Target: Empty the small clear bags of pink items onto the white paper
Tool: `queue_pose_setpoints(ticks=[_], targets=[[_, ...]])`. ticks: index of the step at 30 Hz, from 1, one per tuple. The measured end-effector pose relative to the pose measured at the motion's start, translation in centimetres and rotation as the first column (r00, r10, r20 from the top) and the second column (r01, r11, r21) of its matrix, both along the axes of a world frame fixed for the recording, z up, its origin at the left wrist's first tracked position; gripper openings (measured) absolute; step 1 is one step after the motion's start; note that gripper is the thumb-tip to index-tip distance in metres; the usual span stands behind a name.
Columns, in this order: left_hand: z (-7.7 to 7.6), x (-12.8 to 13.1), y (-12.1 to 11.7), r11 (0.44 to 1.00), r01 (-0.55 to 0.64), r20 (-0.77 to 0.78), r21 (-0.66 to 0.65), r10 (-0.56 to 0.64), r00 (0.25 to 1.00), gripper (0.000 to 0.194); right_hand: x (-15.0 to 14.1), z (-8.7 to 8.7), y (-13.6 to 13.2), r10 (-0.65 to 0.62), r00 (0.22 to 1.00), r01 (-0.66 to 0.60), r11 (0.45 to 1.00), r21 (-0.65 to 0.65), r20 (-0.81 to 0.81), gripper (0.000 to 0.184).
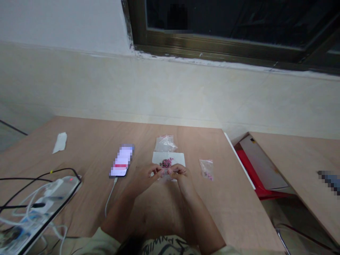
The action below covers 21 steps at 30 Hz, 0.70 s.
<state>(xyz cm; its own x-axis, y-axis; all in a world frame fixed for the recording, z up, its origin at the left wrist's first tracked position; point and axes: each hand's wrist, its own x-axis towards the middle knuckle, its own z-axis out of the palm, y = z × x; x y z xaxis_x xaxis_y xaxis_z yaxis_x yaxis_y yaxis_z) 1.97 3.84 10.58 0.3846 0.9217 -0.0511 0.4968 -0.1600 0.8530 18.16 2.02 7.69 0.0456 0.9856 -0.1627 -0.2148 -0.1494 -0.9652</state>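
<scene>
My left hand [154,172] and my right hand [179,172] meet over the near edge of a white card [156,156]. Thumbs and fingers of both are pinched on a small clear plastic bag [168,177], which is partly hidden by them. Just beyond the fingertips, a heap of small pink and dark beads [167,162] lies on the card. Behind the card are some clear zip bags [165,143] with pinkish top edges. To the right of my right hand, another zip bag [206,169] lies flat with a few pink beads at its bottom.
A lit phone [122,161] on a white charging cable [108,198] lies to the left. Farther left are a crumpled white tissue [60,142] and a power strip [60,189] with tangled cables. The table's right edge borders a gap, with a second table [305,159] beyond.
</scene>
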Motion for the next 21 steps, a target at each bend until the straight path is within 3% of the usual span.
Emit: queue_pose_setpoints(ticks=[8, 14, 16, 18, 21], targets=[[-0.7, -0.4, 0.8, 0.992, -0.076, 0.165, -0.099, 0.092, 0.982, 0.018, 0.0, 0.0, -0.1, 0.04, 0.995, -0.04, 0.999, 0.004, -0.086, 0.026], [-1.5, -0.2, 0.6, 0.971, -0.162, 0.249, -0.175, 0.202, 0.947, 0.024, -0.1, -2.2, -1.5, 0.101, 0.986, -0.106, 0.994, -0.035, -0.133, 0.027], [-1.8, -0.5, 0.4, 0.969, -0.196, 0.219, -0.149, 0.226, 0.949, 0.026, 1.2, -3.0, -1.8, 0.002, 0.995, -0.009, 0.997, -0.071, -0.103, 0.032], [-2.1, -1.1, 0.0, 0.962, -0.244, 0.157, -0.12, 0.261, 0.952, 0.027, 3.6, -3.6, -1.7, -0.176, 0.984, 0.173, 0.981, -0.088, -0.022, 0.035], [-2.6, -2.3, -1.4, 0.962, -0.272, 0.027, -0.028, 0.273, 0.962, 0.027, 8.2, -4.2, -1.1, -0.425, 0.895, 0.436, 0.897, -0.068, 0.137, 0.036]])
